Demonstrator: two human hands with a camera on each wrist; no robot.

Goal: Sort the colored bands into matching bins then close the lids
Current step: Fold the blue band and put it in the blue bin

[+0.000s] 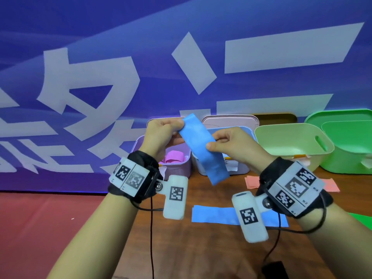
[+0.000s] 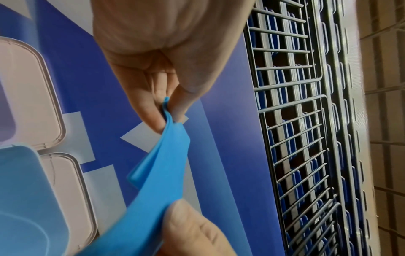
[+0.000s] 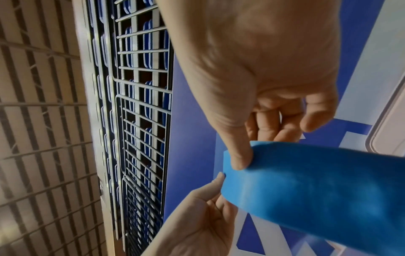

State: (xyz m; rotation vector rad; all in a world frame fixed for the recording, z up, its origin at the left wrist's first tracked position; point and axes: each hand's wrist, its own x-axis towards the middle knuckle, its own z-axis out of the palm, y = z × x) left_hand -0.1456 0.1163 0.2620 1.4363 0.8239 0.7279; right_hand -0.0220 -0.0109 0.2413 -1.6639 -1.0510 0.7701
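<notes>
I hold a blue band (image 1: 203, 152) in the air over the bins, slanting down to the right. My left hand (image 1: 179, 128) pinches its upper end, and in the left wrist view the fingers (image 2: 153, 110) close on the folded edge of the band (image 2: 162, 173). My right hand (image 1: 213, 141) pinches the band's middle; its thumb (image 3: 238, 155) presses on the band (image 3: 317, 190). The open blue bin (image 1: 241, 130) stands right behind the band. A second blue band (image 1: 215, 215) lies flat on the table. The purple bin (image 1: 181, 168) holds pink bands (image 1: 173, 158).
A light green bin (image 1: 291, 137) and a darker green bin (image 1: 346, 158) stand open at the right. Pale lids (image 1: 229, 120) lean against the blue banner behind the bins. Salmon bands (image 1: 252, 182) lie on the wooden table (image 1: 201, 248). A black cable (image 1: 273, 248) hangs from my right wrist.
</notes>
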